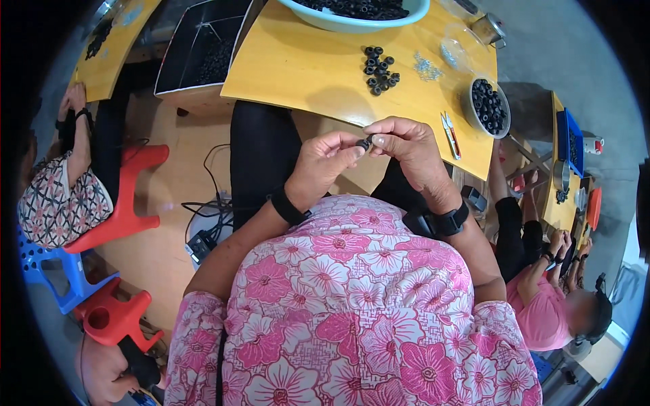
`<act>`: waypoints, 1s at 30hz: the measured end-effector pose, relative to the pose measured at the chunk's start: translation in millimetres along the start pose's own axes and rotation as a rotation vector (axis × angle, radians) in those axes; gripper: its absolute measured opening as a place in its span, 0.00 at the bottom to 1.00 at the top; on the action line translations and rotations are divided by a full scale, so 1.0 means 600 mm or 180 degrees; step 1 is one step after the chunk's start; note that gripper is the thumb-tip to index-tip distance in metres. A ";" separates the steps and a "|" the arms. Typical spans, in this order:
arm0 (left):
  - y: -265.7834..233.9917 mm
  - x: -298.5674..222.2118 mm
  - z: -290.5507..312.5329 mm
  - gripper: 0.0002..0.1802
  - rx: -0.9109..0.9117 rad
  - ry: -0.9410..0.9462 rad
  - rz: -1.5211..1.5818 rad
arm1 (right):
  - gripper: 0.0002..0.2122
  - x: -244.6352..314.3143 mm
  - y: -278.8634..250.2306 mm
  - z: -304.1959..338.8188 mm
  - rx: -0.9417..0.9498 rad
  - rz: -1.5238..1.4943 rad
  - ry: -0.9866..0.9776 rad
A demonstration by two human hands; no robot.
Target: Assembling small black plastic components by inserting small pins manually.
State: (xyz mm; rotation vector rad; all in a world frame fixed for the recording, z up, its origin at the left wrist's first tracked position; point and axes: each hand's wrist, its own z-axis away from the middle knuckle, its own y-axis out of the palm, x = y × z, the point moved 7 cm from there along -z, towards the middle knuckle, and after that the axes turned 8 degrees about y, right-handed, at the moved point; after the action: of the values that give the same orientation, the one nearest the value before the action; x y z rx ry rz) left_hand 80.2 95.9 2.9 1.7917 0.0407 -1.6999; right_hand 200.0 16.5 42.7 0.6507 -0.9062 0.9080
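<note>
My left hand (318, 166) and my right hand (414, 152) meet just off the table's near edge. Between their thumbs and fingertips is a small black ring-shaped part (365, 143), pinched from both sides. Fingers cover most of it, so its details are hard to make out. Beyond my hands, a loose group of similar black parts (380, 70) lies on the yellow table (291, 64). To their right is a scatter of tiny shiny pieces (426, 68). Small snips (451, 139) with red on the handle lie near the table's right edge.
A pale blue basin (338, 23) full of black parts stands at the far edge. A clear tub (467, 111) of black parts sits at the right, near a metal mug (489, 30). Left is a box (196, 81); co-workers sit on both sides, one on a red stool (139, 196).
</note>
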 end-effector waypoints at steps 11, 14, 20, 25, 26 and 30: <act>-0.001 -0.004 0.000 0.09 0.0044 0.0091 0.0032 | 0.08 0.006 0.004 0.000 -0.0024 0.0138 -0.0147; -0.002 -0.002 0.000 0.09 0.0059 0.0104 -0.0006 | 0.08 0.006 0.005 0.000 -0.0050 0.0170 -0.0178; -0.001 -0.003 0.000 0.08 0.0056 0.0040 -0.0022 | 0.07 0.011 0.005 -0.001 -0.0102 0.0567 -0.0468; 0.000 -0.007 0.002 0.08 0.0001 0.0079 -0.0060 | 0.07 0.012 0.006 0.000 -0.0100 0.0604 -0.0557; -0.001 -0.009 0.002 0.07 -0.0008 0.0097 -0.0071 | 0.07 0.013 0.007 0.000 -0.0095 0.0643 -0.0604; -0.004 -0.008 0.004 0.07 -0.0077 0.0114 -0.0212 | 0.07 0.013 0.010 0.002 -0.0117 0.0640 -0.0599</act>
State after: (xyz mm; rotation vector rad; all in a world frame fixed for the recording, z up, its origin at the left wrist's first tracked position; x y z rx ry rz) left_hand 76.4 98.8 6.0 1.8215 0.1372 -1.7062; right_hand 196.6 21.3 51.1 0.6282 -1.1700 1.0182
